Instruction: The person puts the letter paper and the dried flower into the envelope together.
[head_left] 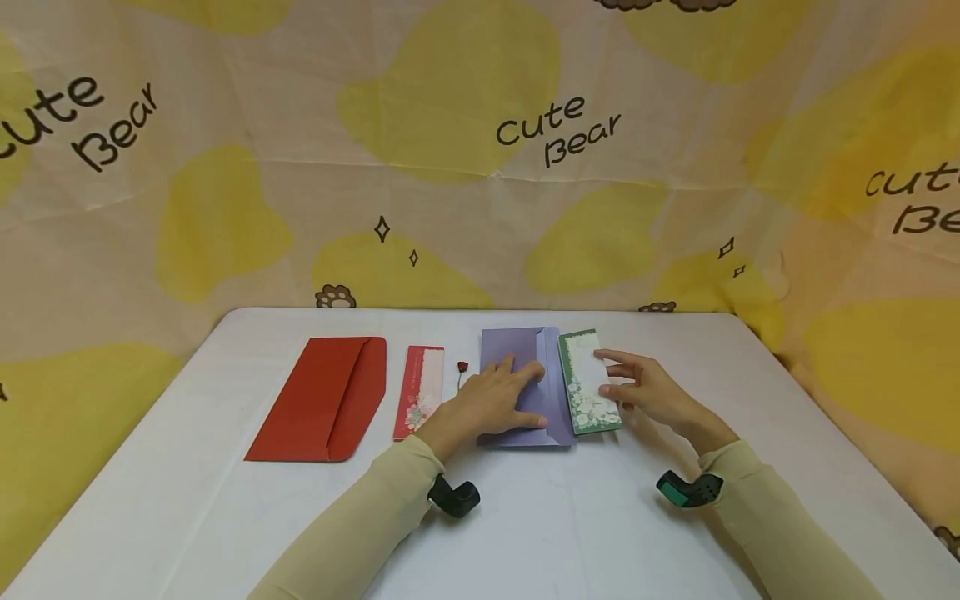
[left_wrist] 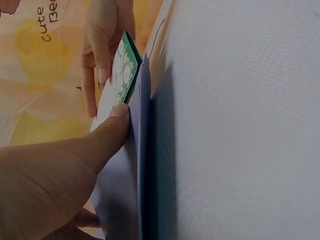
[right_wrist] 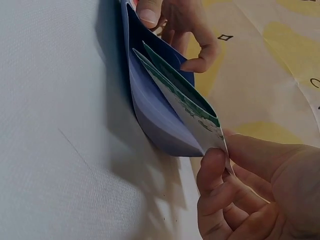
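Observation:
A purple envelope (head_left: 510,346) lies on the table with its flap to the right and its mouth gaping. My left hand (head_left: 498,396) is spread over it, thumb and bent index finger gripping the panel by the mouth. Between my right thumb and fingers is a green-bordered card (head_left: 581,379) printed with white flowers; the right hand (head_left: 660,392) pinches its right edge. In the right wrist view the folded card (right_wrist: 185,100) reaches over the flap toward the opening, its leaves slightly apart. My left thumb (left_wrist: 117,117) appears on the envelope in the left wrist view.
A red envelope (head_left: 315,400) lies at the left of the white table (head_left: 585,542). Beside it is a red floral card (head_left: 420,387). A small rose-like piece with a thin stem (head_left: 462,367) lies between that card and the purple envelope. A patterned cloth (head_left: 450,167) hangs behind.

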